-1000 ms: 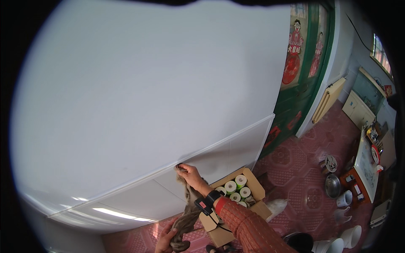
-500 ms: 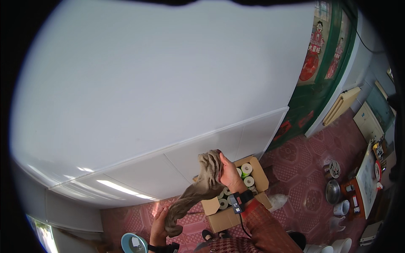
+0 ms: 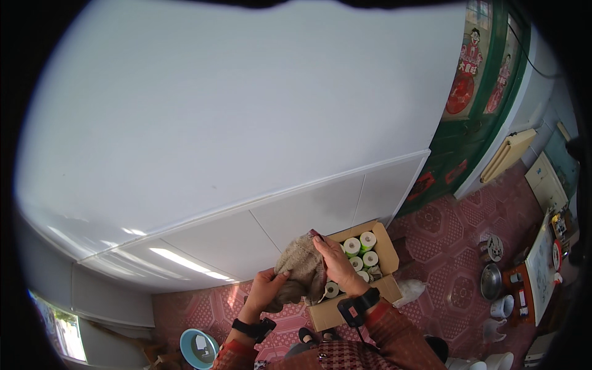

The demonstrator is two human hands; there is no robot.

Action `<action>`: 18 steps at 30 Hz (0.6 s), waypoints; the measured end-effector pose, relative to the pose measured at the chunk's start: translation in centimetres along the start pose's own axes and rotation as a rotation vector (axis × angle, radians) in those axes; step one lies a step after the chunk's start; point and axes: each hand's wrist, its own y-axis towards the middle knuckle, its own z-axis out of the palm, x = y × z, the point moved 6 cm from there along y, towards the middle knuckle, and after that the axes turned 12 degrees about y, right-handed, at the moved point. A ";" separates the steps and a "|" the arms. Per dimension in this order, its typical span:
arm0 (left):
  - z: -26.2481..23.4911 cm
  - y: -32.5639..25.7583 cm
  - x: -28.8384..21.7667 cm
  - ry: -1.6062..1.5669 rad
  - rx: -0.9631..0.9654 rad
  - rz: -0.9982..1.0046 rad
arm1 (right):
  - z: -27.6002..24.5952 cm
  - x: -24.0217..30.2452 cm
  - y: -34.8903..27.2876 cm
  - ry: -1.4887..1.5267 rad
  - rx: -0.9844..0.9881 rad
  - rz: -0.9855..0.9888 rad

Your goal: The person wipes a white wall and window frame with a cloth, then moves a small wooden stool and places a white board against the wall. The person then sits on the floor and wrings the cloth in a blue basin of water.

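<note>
A crumpled greyish-brown cloth [image 3: 303, 262] with a dark reddish edge hangs between my two hands, in front of the white wall panels. My left hand [image 3: 265, 290] pinches its left side, thumb on top. At its upper right edge, my right hand [image 3: 338, 262] grips the cloth between thumb and fingers. Part of the cloth droops below the hands. Just beyond my right hand, an open cardboard box [image 3: 386, 253] on the floor holds several white rolls [image 3: 352, 245] with green wrapping. My right wrist and the cloth cover part of the box.
A white wall [image 3: 240, 117] rises close ahead. A light-blue basin [image 3: 192, 336] stands on the red patterned floor at lower left. Right of the box lie a white plastic bag [image 3: 411, 290] and a metal bowl [image 3: 491, 282], near a low table [image 3: 535, 271]. A green door [image 3: 453, 145] is at upper right.
My left hand has moved up and right, closer to my right hand. The cloth, stretched out long before, is now bunched between them. My right hand has shifted slightly down.
</note>
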 end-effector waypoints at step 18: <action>-4.2 -1.1 5.8 -0.521 0.023 -0.192 | 1.0 -5.7 0.6 0.265 0.131 0.161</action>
